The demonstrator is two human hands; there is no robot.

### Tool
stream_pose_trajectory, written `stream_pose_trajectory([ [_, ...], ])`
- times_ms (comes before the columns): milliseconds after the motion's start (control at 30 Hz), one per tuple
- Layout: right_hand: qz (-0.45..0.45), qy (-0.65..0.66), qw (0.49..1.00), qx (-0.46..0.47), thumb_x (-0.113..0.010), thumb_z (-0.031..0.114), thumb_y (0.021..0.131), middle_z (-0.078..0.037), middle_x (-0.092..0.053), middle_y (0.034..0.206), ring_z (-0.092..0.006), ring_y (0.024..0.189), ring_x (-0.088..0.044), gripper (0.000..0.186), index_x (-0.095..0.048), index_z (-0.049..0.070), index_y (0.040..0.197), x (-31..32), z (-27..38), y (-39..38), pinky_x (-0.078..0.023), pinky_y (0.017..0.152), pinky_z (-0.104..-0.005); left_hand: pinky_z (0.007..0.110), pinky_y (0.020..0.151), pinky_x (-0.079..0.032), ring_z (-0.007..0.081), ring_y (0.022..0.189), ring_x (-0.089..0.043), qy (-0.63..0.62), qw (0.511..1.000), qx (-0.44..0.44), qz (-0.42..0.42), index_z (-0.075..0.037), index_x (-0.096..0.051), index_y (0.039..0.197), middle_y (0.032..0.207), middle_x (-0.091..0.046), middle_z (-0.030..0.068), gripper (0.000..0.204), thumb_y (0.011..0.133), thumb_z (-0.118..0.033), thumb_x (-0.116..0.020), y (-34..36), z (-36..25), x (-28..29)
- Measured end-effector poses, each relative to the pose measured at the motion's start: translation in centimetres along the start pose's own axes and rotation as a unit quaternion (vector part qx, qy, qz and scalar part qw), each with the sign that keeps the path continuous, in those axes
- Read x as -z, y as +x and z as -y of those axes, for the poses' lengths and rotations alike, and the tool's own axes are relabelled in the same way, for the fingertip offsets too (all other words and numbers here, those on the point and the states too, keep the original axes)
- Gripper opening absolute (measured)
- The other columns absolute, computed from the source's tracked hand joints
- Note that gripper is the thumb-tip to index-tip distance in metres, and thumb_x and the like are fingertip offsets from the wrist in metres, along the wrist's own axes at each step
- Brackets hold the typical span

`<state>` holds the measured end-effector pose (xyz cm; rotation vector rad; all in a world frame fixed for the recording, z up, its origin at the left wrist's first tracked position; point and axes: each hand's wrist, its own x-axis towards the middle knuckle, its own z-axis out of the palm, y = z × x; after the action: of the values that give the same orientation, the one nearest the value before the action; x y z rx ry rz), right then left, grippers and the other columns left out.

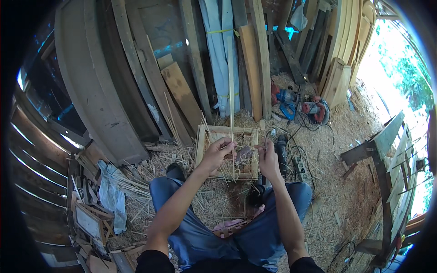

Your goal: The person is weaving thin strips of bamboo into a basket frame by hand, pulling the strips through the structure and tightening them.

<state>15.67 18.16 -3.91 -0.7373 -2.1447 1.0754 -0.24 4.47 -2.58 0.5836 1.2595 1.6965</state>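
Note:
My left hand is closed around a long, thin wooden strip. The strip stands nearly upright in front of me, its lower end reaching down over a low wooden frame between my knees. To the right, my right hand is closed in a fist at the frame's right side. A slim dark handle shows just under that fist; the rest of this tool is hidden by my fingers. Between my hands, a greyish-brown block rests on the frame among curled shavings.
Boards and planks lean against the wall ahead. Power tools with cords lie on the shaving-covered ground at the right, and a black tool stands beside the frame. At left are a plastic bag and scrap wood. A slatted wooden structure stands far right.

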Motion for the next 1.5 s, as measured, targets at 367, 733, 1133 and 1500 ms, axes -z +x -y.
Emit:
stream_pose_trajectory([
  [367,0.137,0.002,0.99,-0.027,-0.068,0.018,0.084,-0.011,-0.066,0.074,-0.0191,0.062,-0.061,0.022,-0.064,0.002,0.098,-1.0,3.8,-1.1,-0.047,0.061,-0.0323,0.029,0.074,-0.056,0.0164,0.086,-0.065,-0.009,0.998,-0.052,-0.027,-0.001,-0.056,0.105,0.096,-0.061,0.0077,0.015,0.093,-0.01,-0.059,1.3,-0.4,-0.6],
  [733,0.177,-0.062,0.98,-0.066,-0.078,0.017,0.071,-0.01,-0.063,0.063,-0.0183,0.058,-0.059,0.021,-0.067,0.001,0.079,0.7,1.7,-1.6,-0.045,0.059,-0.0315,0.032,0.07,-0.057,0.0184,0.079,-0.066,-0.034,0.959,-0.211,-0.184,-0.001,-0.059,0.104,0.088,-0.064,0.0077,0.016,0.094,-0.014,-0.057,1.2,-6.6,6.8],
  [1133,-0.048,0.146,0.981,-0.115,-0.067,0.017,0.086,0.001,-0.059,0.068,-0.0071,0.052,-0.046,0.015,-0.062,0.003,0.084,4.5,0.0,1.4,-0.036,0.049,-0.0239,0.027,0.066,-0.053,0.0152,0.073,-0.065,-0.031,0.969,-0.183,-0.161,-0.005,-0.059,0.095,0.082,-0.065,0.0057,0.006,0.09,-0.006,-0.061,0.8,-7.5,8.9],
  [1500,-0.242,0.135,0.96,-0.031,-0.049,0.023,0.098,-0.004,-0.052,0.092,-0.007,0.069,-0.041,0.044,-0.033,0.006,0.135,6.3,0.3,1.8,-0.036,0.059,-0.0215,0.03,0.067,-0.052,0.0137,0.073,-0.066,0.524,0.845,-0.044,0.095,0.0,-0.067,0.092,0.079,-0.068,0.006,0.01,0.085,-0.006,-0.063,-0.2,-1.9,1.9],
])
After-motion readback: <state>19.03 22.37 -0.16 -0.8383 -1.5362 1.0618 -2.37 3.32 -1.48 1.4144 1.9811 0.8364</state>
